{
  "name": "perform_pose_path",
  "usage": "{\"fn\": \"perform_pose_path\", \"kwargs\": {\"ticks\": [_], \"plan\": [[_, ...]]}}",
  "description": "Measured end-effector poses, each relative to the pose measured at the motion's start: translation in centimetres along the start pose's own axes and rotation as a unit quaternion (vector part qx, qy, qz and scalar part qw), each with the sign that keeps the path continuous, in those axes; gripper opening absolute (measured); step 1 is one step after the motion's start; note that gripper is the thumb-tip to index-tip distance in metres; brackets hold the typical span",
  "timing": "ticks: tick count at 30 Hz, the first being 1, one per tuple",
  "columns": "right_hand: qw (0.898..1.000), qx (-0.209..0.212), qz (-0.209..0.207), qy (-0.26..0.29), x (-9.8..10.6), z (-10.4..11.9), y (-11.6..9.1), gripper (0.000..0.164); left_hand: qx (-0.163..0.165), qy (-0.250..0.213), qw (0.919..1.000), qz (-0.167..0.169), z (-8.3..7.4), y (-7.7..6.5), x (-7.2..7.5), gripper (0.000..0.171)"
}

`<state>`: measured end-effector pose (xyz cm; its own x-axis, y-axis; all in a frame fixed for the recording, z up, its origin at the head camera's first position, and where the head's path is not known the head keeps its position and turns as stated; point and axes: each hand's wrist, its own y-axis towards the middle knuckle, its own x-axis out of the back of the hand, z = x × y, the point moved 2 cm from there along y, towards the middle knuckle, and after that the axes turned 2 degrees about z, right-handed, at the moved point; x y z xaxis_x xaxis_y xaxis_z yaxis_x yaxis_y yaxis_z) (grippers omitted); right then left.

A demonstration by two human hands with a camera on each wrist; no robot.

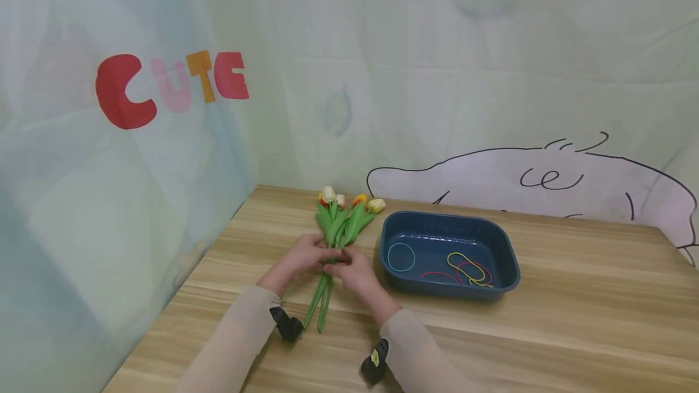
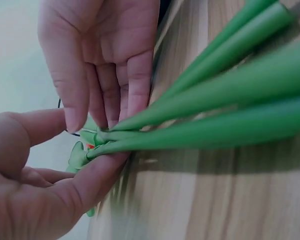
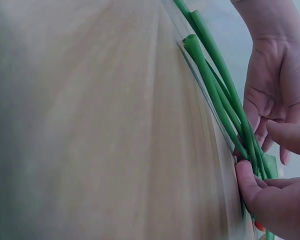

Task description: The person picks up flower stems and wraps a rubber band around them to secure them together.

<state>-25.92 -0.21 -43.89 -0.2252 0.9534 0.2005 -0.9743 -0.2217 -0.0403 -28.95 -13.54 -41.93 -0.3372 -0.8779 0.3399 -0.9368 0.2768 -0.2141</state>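
Observation:
A bunch of tulips (image 1: 357, 223) with white, cream, orange and red blooms lies along the tabletop, blooms toward the wall. My left hand (image 1: 306, 253) comes from the left and holds the stems just below the leaves, its fingers bent around them. Facing it, my right hand (image 1: 354, 270) has its fingers around the same stems from the right. Several green stems (image 2: 215, 100) run out between both hands in the left wrist view. In the right wrist view, fingers lie beneath and beside the stems (image 3: 215, 90). Parts of the fingers are hidden.
Right of the bunch stands a dark blue basin (image 1: 448, 291). Inside lie a teal rubber band (image 1: 401, 244), a yellow rubber band (image 1: 459, 253) and a red one (image 1: 437, 273). The wooden table (image 1: 590, 302) meets a printed cloth backdrop (image 1: 491, 108) behind and at left.

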Motion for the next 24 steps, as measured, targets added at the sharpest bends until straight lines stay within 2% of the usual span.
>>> {"fn": "perform_pose_path", "kwargs": {"ticks": [6,12,18,24], "plan": [[1.000,-0.002,-0.013,-0.019,0.0,-0.2,0.0,0.041,0.010,-0.029,0.9995,0.009,0.3,0.1,-0.5,0.035],[0.999,-0.010,-0.029,-0.038,0.0,-0.1,0.0,0.048,0.023,-0.046,0.9986,0.009,0.5,0.1,-0.9,0.037],[0.999,-0.016,-0.030,-0.033,0.0,0.0,-0.1,0.050,0.038,-0.044,0.9983,0.007,0.5,0.1,-1.0,0.038],[0.998,-0.004,-0.027,-0.055,0.0,0.3,-0.2,0.050,0.041,-0.049,0.9979,-0.007,0.7,0.0,-1.2,0.034]]}}
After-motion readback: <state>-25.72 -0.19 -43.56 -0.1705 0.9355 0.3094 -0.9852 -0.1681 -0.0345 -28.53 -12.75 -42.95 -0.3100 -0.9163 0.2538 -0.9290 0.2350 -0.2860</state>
